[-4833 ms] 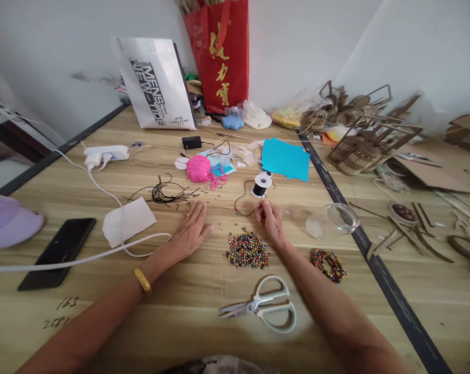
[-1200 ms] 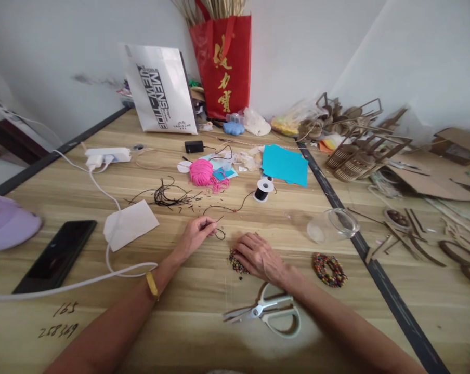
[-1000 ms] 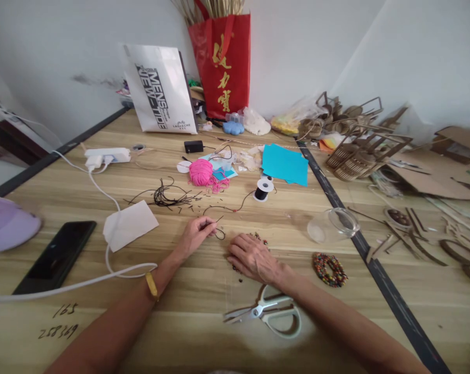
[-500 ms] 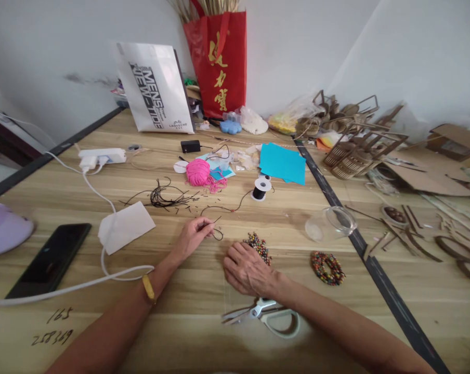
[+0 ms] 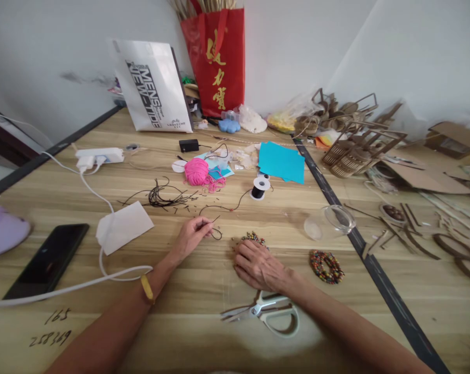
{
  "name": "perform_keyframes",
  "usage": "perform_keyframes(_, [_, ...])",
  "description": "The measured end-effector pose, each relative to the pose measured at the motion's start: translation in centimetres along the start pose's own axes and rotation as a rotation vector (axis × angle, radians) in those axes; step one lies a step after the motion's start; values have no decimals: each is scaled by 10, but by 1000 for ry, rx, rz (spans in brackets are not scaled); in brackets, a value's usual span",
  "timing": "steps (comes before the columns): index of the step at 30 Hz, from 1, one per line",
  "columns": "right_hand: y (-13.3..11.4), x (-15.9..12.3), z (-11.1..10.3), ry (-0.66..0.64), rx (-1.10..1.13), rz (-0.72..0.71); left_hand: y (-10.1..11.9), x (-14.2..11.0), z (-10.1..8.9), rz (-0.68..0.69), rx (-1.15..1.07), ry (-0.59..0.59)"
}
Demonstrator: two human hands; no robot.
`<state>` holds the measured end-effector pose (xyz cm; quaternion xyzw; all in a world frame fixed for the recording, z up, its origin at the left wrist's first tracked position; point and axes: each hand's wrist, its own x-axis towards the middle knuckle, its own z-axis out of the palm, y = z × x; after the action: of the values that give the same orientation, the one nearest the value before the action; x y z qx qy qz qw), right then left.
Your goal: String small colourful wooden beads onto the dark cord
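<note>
Between thumb and fingers, my left hand (image 5: 195, 237) pinches a thin black cord (image 5: 217, 234), whose end loops out to the right. My right hand (image 5: 258, 262) rests palm down over a pile of small multicoloured beads (image 5: 253, 238), covering part of it. Its fingertips are hidden, so I cannot tell whether a bead is between them. A white spool of black cord (image 5: 260, 188) stands beyond my hands, its line running left towards my left hand. Scissors (image 5: 264, 311) with pale green handles lie partly spread just below my right hand. To the right lies a coiled bead string (image 5: 326, 266).
A clear jar (image 5: 330, 222) lies on its side at the right. Cut black cords (image 5: 167, 196), pink yarn (image 5: 198, 171) and blue sheets (image 5: 281, 162) lie farther back. A phone (image 5: 48, 261), a white card (image 5: 125, 227) and a white cable (image 5: 75, 293) are on the left.
My right hand has moved slightly to the right over the bead pile, covering more of it. My left hand stays put with the cord. The view has shifted a little.
</note>
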<state>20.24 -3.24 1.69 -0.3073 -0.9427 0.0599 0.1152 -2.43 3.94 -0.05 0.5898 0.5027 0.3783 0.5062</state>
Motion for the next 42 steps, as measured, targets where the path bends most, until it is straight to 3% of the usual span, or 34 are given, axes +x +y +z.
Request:
perform_keyframes(8, [5,-21,-36,85,340,174,2,-1,0,26,11,-2])
perform_keyframes(13, [-20,-46,-60,-236,351,181,4,-1,1,10,18,7])
perform_keyframes(16, [-40,-59,-57,-291,278,193,3,0,1,-11,7,9])
perform_keyframes(21, [-62,-73,-45,-258,178,268,1,1,1,-17,4,12])
perform_keyframes(29, [-75,-62,-55,-316,208,171,-1,0,0,8,6,5])
perform_keyframes(33, [-67,-55,-66,-360,299,193,2,0,1,4,0,11])
perform_keyframes(37, [-39,-43,-69,-337,370,188,3,-1,1,26,31,3])
perform_keyframes(39, [-17,-33,-64,-235,350,222,4,-3,1,42,38,6])
perform_keyframes(42, [18,-15,-48,31,395,310,11,-6,2,57,50,4])
